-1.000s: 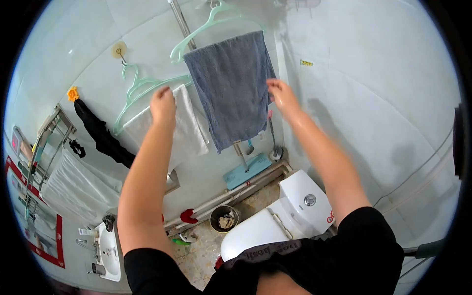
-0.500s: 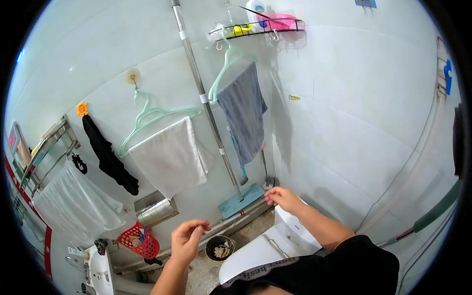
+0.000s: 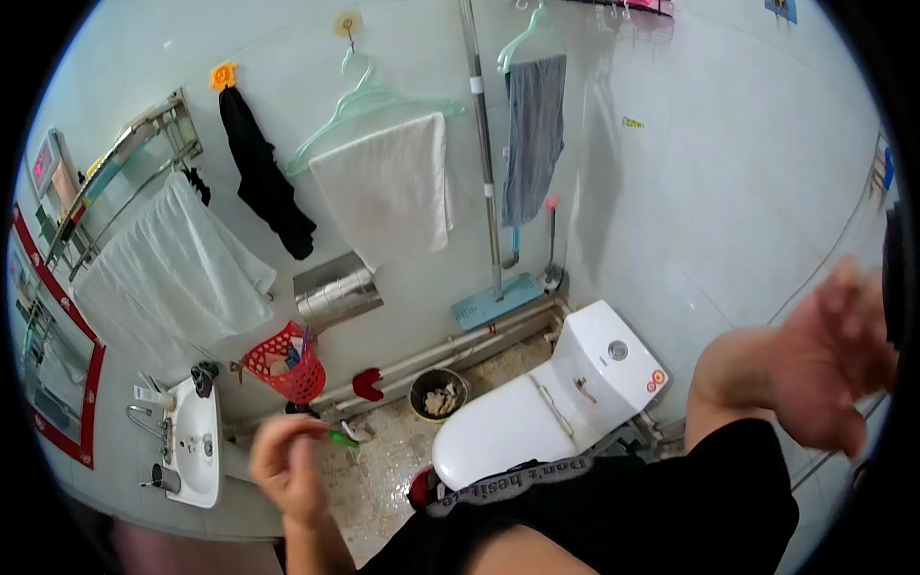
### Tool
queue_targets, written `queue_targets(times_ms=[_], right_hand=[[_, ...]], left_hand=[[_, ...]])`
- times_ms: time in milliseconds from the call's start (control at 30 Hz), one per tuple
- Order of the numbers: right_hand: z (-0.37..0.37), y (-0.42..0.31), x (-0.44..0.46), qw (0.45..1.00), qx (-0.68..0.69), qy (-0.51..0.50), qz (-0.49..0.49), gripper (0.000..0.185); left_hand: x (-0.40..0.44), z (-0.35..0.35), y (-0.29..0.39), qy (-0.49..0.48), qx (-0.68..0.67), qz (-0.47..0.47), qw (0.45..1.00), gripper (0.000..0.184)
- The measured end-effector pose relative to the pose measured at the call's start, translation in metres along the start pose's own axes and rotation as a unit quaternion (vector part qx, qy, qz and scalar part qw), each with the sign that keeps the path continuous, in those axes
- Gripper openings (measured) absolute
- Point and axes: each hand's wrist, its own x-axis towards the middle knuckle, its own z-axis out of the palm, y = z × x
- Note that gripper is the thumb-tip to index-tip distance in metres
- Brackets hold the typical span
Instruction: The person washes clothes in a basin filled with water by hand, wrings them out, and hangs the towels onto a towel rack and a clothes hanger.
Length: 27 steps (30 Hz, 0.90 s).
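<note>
My left hand (image 3: 289, 468) is raised at the lower left, over the floor between the sink and the toilet (image 3: 503, 431). Its fingers are loosely bent with the thumb apart, and nothing shows in them. Far to the right, my right hand (image 3: 829, 359) is lifted near the wall beside the toilet tank (image 3: 613, 359). Motion blurs it, but the thumb and fingers look spread, with nothing visible between them. A dark bucket (image 3: 414, 398) with crumpled paper stands by the toilet bowl.
On the left are a white sink (image 3: 206, 479), a red basket (image 3: 297, 374) and a hanging white towel (image 3: 182, 278). A pale towel (image 3: 388, 192), black cloth (image 3: 259, 172) and grey towel (image 3: 537, 144) hang along the wall. A blue flat mop (image 3: 498, 302) leans behind the toilet.
The view has tilted down and shifted left, showing more of the toilet and sink. My right hand has swung from above the tank to the far right. My left hand is lower and further left.
</note>
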Motion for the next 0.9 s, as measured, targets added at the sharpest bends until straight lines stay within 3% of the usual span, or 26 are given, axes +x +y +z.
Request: queue_targets(times_ms=[67, 133, 167, 267, 533, 900], right_hand=[[0.000, -0.011, 0.021, 0.997, 0.001, 0.002, -0.082, 0.041], [0.000, -0.022, 0.036, 0.992, 0.003, 0.000, -0.128, 0.040], [-0.001, -0.028, 0.041, 0.989, 0.001, 0.000, -0.148, 0.040], [-0.008, -0.049, 0.052, 0.983, -0.016, -0.006, -0.182, 0.039], [-0.026, -0.086, 0.070, 0.976, -0.055, -0.018, -0.209, 0.035], [-0.032, -0.090, 0.077, 0.974, -0.080, -0.014, -0.211, 0.031]], left_hand=[[0.019, -0.017, 0.039, 0.006, -0.012, 0.207, 0.978, 0.021], [0.024, -0.031, 0.079, 0.058, 0.057, 0.320, 0.944, 0.028], [0.023, -0.035, 0.097, 0.056, 0.054, 0.320, 0.944, 0.028], [0.031, -0.039, 0.134, 0.255, 0.126, 0.405, 0.869, 0.073], [0.059, 0.005, 0.157, 0.261, 0.111, 0.484, 0.828, 0.070], [0.071, 0.034, 0.169, 0.266, 0.106, 0.511, 0.811, 0.066]])
